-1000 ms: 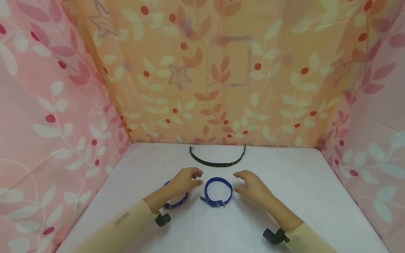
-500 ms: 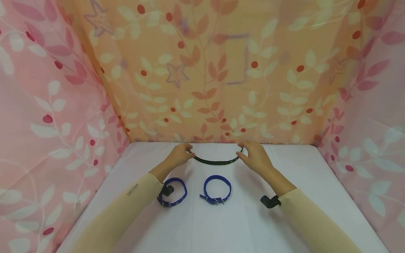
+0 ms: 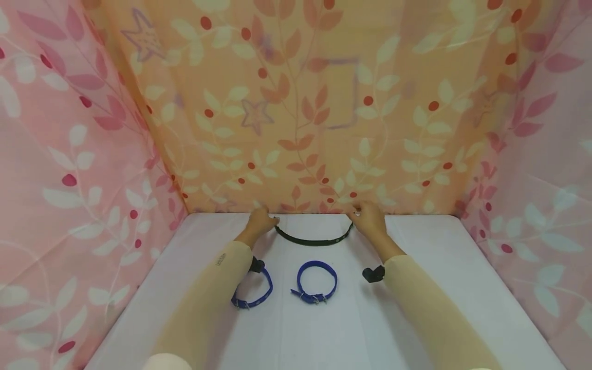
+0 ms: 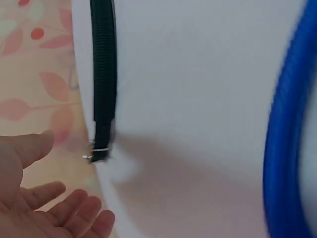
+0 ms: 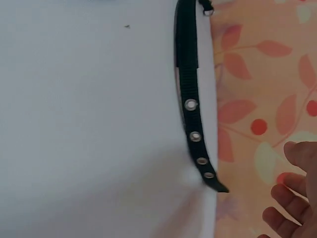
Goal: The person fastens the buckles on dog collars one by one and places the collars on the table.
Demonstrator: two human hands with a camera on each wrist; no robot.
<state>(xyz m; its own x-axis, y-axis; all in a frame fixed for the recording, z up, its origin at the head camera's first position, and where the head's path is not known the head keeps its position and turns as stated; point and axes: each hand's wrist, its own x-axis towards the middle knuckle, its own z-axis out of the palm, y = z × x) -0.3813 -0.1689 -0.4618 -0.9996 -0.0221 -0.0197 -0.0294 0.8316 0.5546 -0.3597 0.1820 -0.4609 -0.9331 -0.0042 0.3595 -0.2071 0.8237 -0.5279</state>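
Observation:
A dark green collar (image 3: 311, 243) lies in an open curve near the back edge of the white table, its ends pointing away from me. My left hand (image 3: 260, 221) is beside its buckle end. In the left wrist view, the fingers are spread and apart from the metal buckle (image 4: 99, 150). By the other end is my right hand (image 3: 370, 218). The right wrist view shows loosely bent fingers, with a gap to the strap (image 5: 188, 82) and its metal-ringed holes. Neither hand holds anything.
Two blue buckled collars lie closer to me: one in the middle (image 3: 334, 277), the other (image 3: 265, 295) partly hidden by my left sleeve (image 3: 203, 303). A patterned cloth wall (image 3: 305, 154) rises behind the table (image 3: 319, 329), with pink cloth on both sides.
Both hands have moved forward from around the middle blue collar to the two ends of the dark collar. The collars lie about where they were.

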